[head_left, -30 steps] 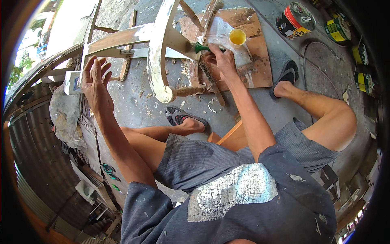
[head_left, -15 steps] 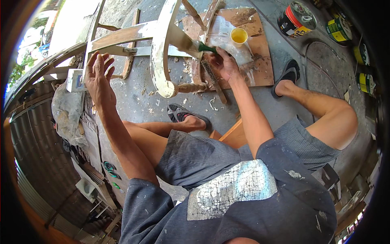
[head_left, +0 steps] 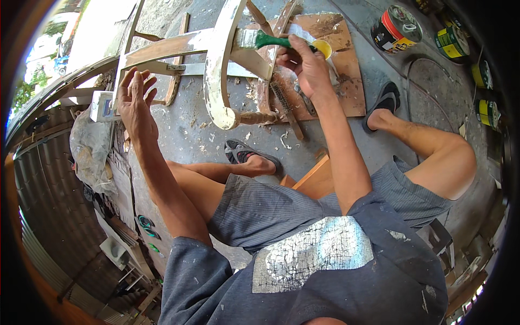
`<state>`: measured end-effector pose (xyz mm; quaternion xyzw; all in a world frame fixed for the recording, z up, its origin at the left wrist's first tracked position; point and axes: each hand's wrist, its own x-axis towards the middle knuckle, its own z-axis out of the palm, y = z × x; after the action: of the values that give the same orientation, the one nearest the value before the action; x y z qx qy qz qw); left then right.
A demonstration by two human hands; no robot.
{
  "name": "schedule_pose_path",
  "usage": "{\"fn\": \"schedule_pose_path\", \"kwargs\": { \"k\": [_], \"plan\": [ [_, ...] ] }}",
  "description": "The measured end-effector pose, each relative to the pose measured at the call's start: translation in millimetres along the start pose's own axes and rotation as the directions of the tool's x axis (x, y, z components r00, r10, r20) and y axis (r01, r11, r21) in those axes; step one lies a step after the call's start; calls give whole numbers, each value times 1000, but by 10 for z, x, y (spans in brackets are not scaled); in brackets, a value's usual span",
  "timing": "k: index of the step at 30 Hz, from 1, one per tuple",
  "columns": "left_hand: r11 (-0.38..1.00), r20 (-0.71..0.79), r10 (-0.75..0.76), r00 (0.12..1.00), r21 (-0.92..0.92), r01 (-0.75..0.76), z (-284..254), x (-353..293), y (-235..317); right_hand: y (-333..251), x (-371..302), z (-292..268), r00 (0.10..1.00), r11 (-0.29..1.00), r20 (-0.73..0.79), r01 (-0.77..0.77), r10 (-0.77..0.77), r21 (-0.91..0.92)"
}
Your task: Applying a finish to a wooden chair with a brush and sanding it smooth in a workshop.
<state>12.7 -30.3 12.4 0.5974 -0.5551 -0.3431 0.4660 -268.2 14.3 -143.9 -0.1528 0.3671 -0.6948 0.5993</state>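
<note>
My right hand (head_left: 310, 67) is closed on the green handle of a paintbrush (head_left: 271, 40). The brush's pale bristles lie against the curved, partly stripped part of a wooden chair frame (head_left: 218, 59), coated in old white paint. Just beyond that hand, a yellow cup (head_left: 324, 47) shows partly behind the fingers. My left hand (head_left: 136, 100) is raised at the frame's left end, fingers apart and holding nothing; whether it touches the wood I cannot tell. Below the frame's right side lie a wire brush (head_left: 286, 109) and a dark scraper-like tool (head_left: 306, 101).
A stained plywood board (head_left: 349, 81) lies on the grey floor under the cup. Paint flakes are scattered around. Several cans, one red and black (head_left: 396, 30), stand at the right beside a hose (head_left: 407, 81). A white box (head_left: 102, 106) sits near my left hand.
The brush has swung up and left, its bristles now on the curved part instead of lower down on the frame. My right hand rose with it; the left hand barely moved.
</note>
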Motion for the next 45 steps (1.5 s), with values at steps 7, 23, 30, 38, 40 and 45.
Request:
{"fn": "schedule_pose_path", "kwargs": {
  "k": [7, 23, 30, 38, 40, 45],
  "plan": [
    [1000, -2, -2, 1000, -20, 2, 0, -18, 4, 427, -11, -336, 973, 885, 22, -220, 231, 410],
    [1000, -27, -11, 1000, 6, 11, -18, -8, -48, 873, 26, -1074, 918, 944, -252, -260, 307, 201],
    [1000, -19, 19, 1000, -23, -20, 33, 6, 19, 8, 121, -1163, 917, 999, -396, -50, 51, 13],
    [999, -22, 34, 999, -29, -34, -40, -24, 5, -672, 236, -1056, 905, 607, -225, 45, -362, -793],
    [999, 1, 40, 999, 12, -40, -45, -35, 0, -671, 311, -1064, 907, 544, -225, 6, -357, -839],
    [996, -26, 71, 997, -46, -72, -89, -25, -10, -380, 657, -1053, 966, -45, -22, -35, -257, -998]
  ]
}}
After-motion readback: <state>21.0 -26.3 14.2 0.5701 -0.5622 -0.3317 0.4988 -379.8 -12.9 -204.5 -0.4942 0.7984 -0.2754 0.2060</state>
